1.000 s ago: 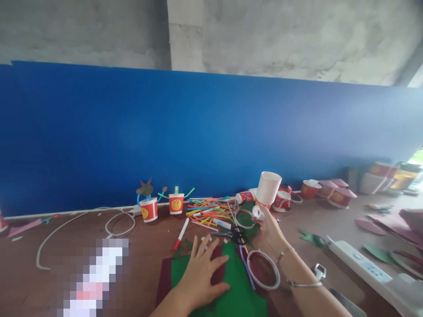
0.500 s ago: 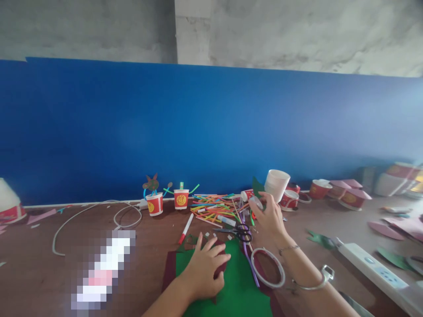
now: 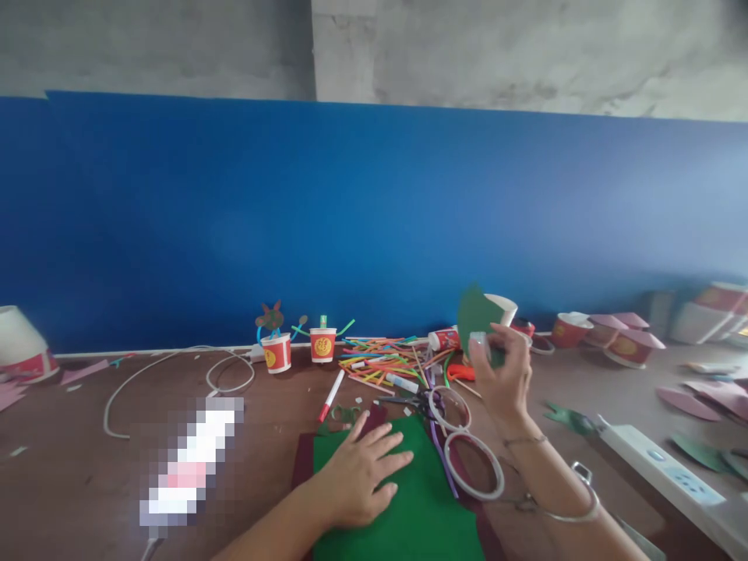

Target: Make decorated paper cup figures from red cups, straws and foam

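Note:
My left hand (image 3: 365,475) lies flat with fingers spread on a sheet of green paper (image 3: 403,514), which rests over dark maroon paper (image 3: 305,460). Raised above the table, my right hand (image 3: 506,374) pinches a leaf-shaped piece of green paper (image 3: 474,312). A small clear piece (image 3: 478,340) shows by its thumb tip; what it is I cannot make out. Two tape rolls, an upper one (image 3: 467,417) and a lower one (image 3: 500,479), lie left of my right wrist. Black-handled scissors (image 3: 403,400) lie beyond the green sheet, partly hidden.
Colourful strips (image 3: 374,360) are heaped at the back. A red-capped marker (image 3: 332,396) and a glue stick (image 3: 402,382) lie nearby. Decorated cups, one on the left (image 3: 278,354) and another (image 3: 322,345), stand by the blue panel. A white power strip (image 3: 660,460) is at right.
My right hand has lifted and moved slightly right, bringing the leaf-shaped green paper up. A second tape roll now shows beside the first. My left hand stays on the green sheet.

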### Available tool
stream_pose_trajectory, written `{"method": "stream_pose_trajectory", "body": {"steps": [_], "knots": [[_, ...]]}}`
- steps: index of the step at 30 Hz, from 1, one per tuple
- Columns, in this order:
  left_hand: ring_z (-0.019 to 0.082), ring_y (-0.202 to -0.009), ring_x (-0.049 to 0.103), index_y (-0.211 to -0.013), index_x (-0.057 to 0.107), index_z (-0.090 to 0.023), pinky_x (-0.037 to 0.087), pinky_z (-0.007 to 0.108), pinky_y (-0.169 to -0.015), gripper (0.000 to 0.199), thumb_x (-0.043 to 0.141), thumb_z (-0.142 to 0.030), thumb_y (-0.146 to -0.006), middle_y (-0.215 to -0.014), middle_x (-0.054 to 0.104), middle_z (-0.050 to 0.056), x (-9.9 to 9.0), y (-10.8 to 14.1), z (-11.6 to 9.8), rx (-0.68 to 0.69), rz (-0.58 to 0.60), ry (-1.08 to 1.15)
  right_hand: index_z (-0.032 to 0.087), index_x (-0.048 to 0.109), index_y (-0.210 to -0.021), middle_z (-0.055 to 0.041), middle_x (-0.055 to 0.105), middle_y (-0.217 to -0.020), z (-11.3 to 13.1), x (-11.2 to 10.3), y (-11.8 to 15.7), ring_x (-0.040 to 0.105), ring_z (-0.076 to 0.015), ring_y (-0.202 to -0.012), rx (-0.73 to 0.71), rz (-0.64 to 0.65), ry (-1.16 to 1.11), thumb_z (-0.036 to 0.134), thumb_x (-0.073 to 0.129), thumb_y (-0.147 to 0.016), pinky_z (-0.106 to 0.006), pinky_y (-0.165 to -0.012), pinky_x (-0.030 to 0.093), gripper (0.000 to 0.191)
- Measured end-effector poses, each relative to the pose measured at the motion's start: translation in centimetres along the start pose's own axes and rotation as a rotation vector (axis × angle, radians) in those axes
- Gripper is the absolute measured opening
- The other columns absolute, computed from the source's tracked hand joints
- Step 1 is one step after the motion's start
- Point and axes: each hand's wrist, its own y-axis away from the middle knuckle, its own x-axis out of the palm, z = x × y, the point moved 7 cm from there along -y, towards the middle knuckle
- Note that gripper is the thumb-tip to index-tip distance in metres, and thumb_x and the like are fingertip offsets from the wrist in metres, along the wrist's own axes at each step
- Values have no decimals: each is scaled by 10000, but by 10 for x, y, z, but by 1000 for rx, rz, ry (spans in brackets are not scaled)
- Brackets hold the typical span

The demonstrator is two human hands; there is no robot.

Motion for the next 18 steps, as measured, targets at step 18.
{"method": "stream_pose_trajectory", "body": {"steps": [18], "knots": [[227,-1277,391,-1236,526,-205,273,446,-1101,384,385,-199,-878,-1335,503,81,-28,28,0,-271,-247,-55,182,685,-799,-17,658,-777,18,73,148,571,-143,-678,901,1297,-613,380,624,-747,-257,-601,487,213]]}}
